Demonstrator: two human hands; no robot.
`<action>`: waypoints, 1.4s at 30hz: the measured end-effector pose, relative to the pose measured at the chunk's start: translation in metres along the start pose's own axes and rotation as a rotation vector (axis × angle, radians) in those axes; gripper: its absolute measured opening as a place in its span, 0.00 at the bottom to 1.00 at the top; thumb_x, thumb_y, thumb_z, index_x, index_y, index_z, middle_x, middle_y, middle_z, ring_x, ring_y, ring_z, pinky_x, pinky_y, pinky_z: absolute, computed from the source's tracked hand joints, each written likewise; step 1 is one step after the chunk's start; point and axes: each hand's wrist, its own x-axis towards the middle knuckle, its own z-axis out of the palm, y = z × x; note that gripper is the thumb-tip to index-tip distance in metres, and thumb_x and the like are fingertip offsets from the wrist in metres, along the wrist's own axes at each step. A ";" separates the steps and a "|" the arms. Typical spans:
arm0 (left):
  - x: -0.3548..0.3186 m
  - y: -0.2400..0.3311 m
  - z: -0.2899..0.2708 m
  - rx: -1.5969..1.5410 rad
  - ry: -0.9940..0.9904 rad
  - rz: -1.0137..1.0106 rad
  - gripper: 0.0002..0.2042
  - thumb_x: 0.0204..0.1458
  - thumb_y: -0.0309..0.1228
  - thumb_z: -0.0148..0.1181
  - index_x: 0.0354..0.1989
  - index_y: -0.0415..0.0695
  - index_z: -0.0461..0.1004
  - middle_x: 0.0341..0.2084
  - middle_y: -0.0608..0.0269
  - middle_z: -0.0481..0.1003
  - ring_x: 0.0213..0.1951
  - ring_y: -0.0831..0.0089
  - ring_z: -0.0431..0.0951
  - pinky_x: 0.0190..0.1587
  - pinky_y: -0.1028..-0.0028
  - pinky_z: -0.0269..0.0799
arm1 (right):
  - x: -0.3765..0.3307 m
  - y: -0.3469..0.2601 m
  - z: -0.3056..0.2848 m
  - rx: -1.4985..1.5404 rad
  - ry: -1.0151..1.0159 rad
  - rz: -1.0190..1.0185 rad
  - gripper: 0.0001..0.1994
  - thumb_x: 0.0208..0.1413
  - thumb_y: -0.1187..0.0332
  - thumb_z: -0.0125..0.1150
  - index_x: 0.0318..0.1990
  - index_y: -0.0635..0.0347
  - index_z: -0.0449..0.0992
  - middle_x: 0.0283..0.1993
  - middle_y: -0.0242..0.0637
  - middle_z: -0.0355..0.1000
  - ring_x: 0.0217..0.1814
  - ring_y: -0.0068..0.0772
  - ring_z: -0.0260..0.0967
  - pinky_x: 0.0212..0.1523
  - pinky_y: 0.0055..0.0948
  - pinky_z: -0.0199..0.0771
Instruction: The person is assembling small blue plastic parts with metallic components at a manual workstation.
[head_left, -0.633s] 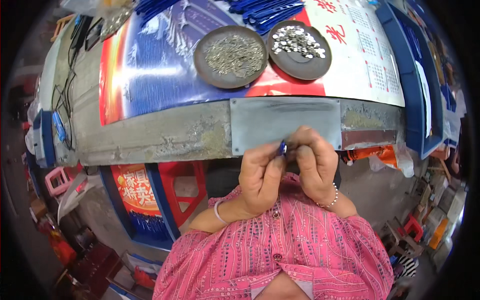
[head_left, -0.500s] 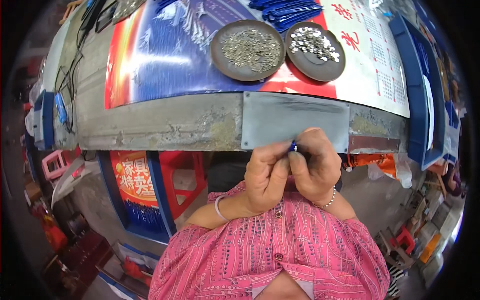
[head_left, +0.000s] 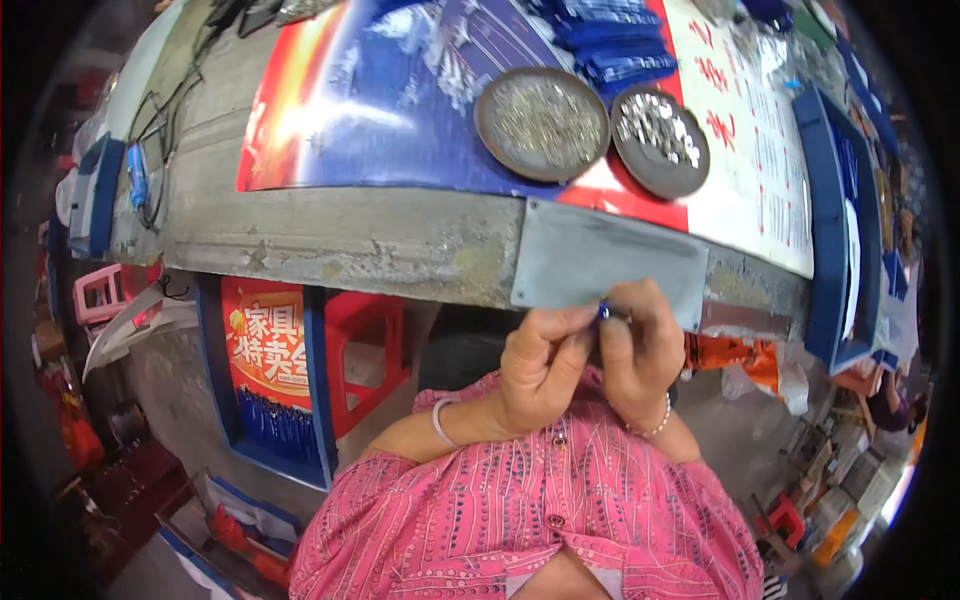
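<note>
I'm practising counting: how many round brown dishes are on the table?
2. The left dish holds thin metal pieces; the right dish, close beside it, holds shiny discs.

Hands: left hand (head_left: pixel 540 368), right hand (head_left: pixel 645 352); two are counted.
Blue piece (head_left: pixel 604 311): one is held.
Dishes (head_left: pixel 667 183): two are set on the bench (head_left: pixel 370 238).
Thin metal pieces (head_left: pixel 545 125): many; an exact count is prevented by overlap.
Shiny discs (head_left: pixel 655 125): many; likewise not countable.
Grey plate (head_left: pixel 610 260): one is fixed at the bench's front edge.
Poster (head_left: pixel 370 150): one is laid.
Blue trays (head_left: pixel 828 230): at least three are seen.
Bracelets (head_left: pixel 437 422): two are worn.
</note>
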 end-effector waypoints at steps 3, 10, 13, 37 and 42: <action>0.000 0.002 -0.004 0.052 0.024 0.000 0.10 0.55 0.18 0.50 0.46 0.36 0.69 0.31 0.56 0.77 0.31 0.77 0.76 0.34 0.78 0.72 | 0.003 0.001 0.008 -0.134 0.038 -0.173 0.09 0.42 0.81 0.58 0.32 0.65 0.67 0.24 0.42 0.64 0.24 0.44 0.62 0.27 0.35 0.64; 0.000 -0.001 -0.007 0.102 0.006 0.046 0.11 0.57 0.19 0.48 0.48 0.37 0.67 0.33 0.55 0.77 0.35 0.76 0.76 0.38 0.78 0.71 | 0.001 -0.011 0.015 -0.183 0.000 -0.098 0.03 0.50 0.79 0.49 0.32 0.65 0.63 0.26 0.41 0.59 0.23 0.41 0.57 0.26 0.34 0.60; -0.008 0.007 -0.006 0.085 -0.072 0.087 0.11 0.58 0.20 0.47 0.49 0.36 0.65 0.32 0.59 0.75 0.35 0.80 0.74 0.37 0.80 0.70 | 0.001 -0.012 0.007 0.181 -0.044 0.170 0.06 0.57 0.74 0.44 0.29 0.67 0.64 0.24 0.41 0.62 0.23 0.34 0.60 0.26 0.27 0.61; -0.007 0.011 -0.015 0.009 -0.005 0.073 0.11 0.58 0.19 0.47 0.49 0.35 0.66 0.34 0.60 0.75 0.34 0.81 0.73 0.37 0.81 0.70 | -0.001 -0.002 0.022 -0.148 0.021 -0.332 0.07 0.48 0.77 0.58 0.33 0.63 0.66 0.26 0.39 0.64 0.26 0.41 0.61 0.31 0.35 0.62; -0.006 0.008 -0.013 0.051 -0.014 0.098 0.11 0.58 0.19 0.48 0.48 0.35 0.66 0.34 0.59 0.75 0.36 0.81 0.73 0.39 0.81 0.70 | -0.012 -0.003 0.022 -0.311 0.015 -0.282 0.06 0.52 0.74 0.55 0.35 0.62 0.65 0.26 0.39 0.63 0.26 0.41 0.60 0.34 0.37 0.59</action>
